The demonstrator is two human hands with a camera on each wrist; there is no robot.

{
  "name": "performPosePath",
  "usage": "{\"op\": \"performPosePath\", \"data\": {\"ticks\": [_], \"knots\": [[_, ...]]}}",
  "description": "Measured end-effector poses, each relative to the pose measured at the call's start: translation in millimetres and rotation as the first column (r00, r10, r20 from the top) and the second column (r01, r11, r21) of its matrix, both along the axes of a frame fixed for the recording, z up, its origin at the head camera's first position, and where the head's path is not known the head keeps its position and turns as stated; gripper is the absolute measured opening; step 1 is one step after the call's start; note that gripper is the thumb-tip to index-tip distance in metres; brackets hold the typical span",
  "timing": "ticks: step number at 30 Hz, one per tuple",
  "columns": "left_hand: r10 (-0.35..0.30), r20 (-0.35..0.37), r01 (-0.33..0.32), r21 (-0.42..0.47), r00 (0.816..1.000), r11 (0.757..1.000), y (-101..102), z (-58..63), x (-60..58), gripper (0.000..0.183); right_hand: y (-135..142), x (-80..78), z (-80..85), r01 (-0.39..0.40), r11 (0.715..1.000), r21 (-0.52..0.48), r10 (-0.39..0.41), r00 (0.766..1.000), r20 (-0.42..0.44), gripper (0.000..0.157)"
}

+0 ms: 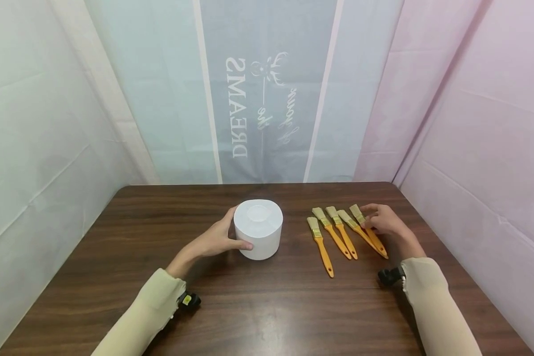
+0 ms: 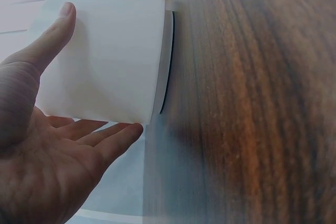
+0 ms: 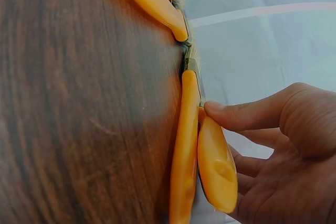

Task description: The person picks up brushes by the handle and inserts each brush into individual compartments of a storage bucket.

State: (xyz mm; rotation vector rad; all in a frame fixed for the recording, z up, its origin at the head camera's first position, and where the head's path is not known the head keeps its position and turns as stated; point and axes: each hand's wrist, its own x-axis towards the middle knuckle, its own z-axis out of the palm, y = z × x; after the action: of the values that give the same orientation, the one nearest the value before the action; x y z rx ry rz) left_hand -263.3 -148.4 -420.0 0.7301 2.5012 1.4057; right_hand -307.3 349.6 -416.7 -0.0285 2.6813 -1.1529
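Observation:
A white round container (image 1: 262, 242) with a shallow dip in its top stands on the table. My left hand (image 1: 215, 240) holds it from the left, thumb on the near side and fingers round the far side; the left wrist view shows the thumb (image 2: 58, 32) against its wall. On the right, several paintbrushes with orange handles and pale bristles lie side by side. My right hand (image 1: 382, 220) pinches the rightmost paintbrush (image 3: 218, 169) near its metal band. Close beside it lies another paintbrush (image 3: 184, 145). Most of the right fingers are partly hidden behind the handle.
The leftmost paintbrush (image 1: 324, 254) lies a little nearer than the others. All stand on a dark wood-grain table (image 1: 249, 306). A pale blue printed cloth (image 1: 267, 168) hangs behind the far edge, with white cloth (image 1: 40, 198) along the left side.

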Motion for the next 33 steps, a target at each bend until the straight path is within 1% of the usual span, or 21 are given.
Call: {"op": "performPosePath", "data": {"ticks": [9,16,20,23,26,33], "knots": [[-0.005,-0.008,0.005,0.004,1.000,1.000,0,-1.1,0.7,0.115,4,0.8,0.6,-0.022,0.999,-0.023,0.022,1.000,0.021,0.071],[0.001,-0.009,-0.001,0.009,1.000,1.000,0,-1.6,0.9,0.115,1,-0.1,4.1,-0.033,0.997,-0.063,0.033,0.999,0.004,0.074],[0.006,-0.012,-0.005,0.009,1.000,1.000,1,-1.6,0.2,0.115,-3,1.3,7.8,-0.041,0.993,-0.110,0.042,0.999,0.007,0.072],[0.009,-0.015,-0.009,0.007,1.000,1.000,1,-2.0,0.0,0.115,-7,1.8,10.6,-0.035,0.987,-0.158,0.039,0.999,0.022,0.072],[0.014,-0.019,-0.014,0.005,1.000,1.000,1,-2.2,-0.2,0.115,-11,2.0,13.9,-0.039,0.984,-0.176,0.044,0.999,0.023,0.075],[0.023,-0.022,-0.023,0.003,0.999,1.000,2,-1.2,0.7,0.115,-18,2.6,19.7,-0.053,0.987,-0.153,0.055,0.999,0.004,0.081]]}}
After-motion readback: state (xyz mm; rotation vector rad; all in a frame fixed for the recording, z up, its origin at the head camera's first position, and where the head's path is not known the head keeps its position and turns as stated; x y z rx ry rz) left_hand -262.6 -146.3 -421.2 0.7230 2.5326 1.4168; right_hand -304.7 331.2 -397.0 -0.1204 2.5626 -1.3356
